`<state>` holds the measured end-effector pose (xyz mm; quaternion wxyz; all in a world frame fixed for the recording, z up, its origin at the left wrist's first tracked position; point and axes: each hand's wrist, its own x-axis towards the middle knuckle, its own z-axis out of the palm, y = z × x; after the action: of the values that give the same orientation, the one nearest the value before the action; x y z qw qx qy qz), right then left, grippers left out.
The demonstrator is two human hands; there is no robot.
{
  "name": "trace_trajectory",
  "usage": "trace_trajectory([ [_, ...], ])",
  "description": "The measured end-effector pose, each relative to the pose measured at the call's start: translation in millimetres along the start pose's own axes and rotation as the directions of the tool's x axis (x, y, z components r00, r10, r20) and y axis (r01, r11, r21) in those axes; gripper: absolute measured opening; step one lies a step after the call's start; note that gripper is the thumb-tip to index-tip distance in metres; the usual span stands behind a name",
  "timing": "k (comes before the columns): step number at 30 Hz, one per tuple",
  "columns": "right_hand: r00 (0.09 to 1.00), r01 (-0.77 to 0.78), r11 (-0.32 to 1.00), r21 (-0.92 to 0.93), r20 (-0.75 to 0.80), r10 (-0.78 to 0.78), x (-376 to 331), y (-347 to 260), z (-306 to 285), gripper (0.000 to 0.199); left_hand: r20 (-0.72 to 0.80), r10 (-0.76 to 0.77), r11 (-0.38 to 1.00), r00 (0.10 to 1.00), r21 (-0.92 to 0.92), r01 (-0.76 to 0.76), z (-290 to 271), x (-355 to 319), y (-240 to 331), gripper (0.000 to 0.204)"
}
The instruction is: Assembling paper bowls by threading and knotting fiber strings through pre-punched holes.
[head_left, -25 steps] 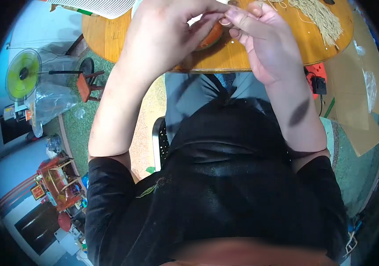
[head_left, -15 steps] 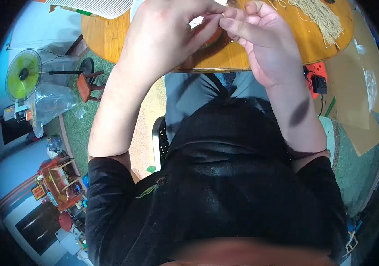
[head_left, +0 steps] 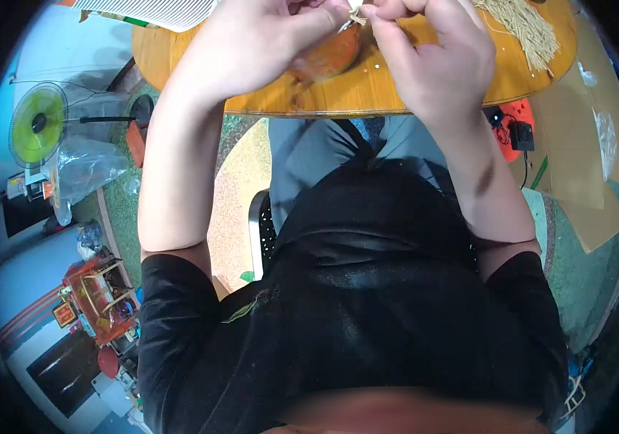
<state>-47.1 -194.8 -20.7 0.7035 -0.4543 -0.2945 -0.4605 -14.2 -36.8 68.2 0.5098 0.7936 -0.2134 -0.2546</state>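
Observation:
Above the round wooden table (head_left: 266, 103), both my hands are raised close together near the top of the view. The thumb and fingers of my left hand (head_left: 280, 32) are pinched on a short piece of beige cord (head_left: 356, 16). My right hand (head_left: 443, 61) is closed too, its thumb and fingertip pinching at the other side of the same cord. The cord's far part is cut off by the upper edge. Below the fingertips lies a reddish-orange round thing (head_left: 335, 56), partly covered by my left hand. Small white beads (head_left: 376, 66) are scattered beside it.
A bundle of beige cords (head_left: 525, 32) lies at the table's right. A white ribbed sheet (head_left: 154, 10) overhangs the left edge. On the left stand a green fan (head_left: 38, 123) and a small red stool (head_left: 136, 143). Cardboard (head_left: 570, 159) and a black power adapter (head_left: 521, 136) are to the right.
My left hand has shifted away from me and a little left. My right hand's fingers have drawn apart from the left's, baring the cord and more of the reddish-orange thing.

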Motion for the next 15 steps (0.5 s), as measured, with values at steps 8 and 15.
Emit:
trace_trajectory([
  [8, 0.921, -0.321, 0.774, -0.545, 0.012, 0.390, 1, -48, 10, 0.008, 0.064, 0.014, 0.988, 0.998, -0.153, -0.004, -10, 3, -10, 0.011],
  [15, 0.931, -0.263, 0.720, -0.642, 0.026, 0.363, -3, -41, 6, 0.007, 0.029, 0.033, 0.999, 0.999, -0.027, -0.032, -5, 3, -8, 0.008],
])
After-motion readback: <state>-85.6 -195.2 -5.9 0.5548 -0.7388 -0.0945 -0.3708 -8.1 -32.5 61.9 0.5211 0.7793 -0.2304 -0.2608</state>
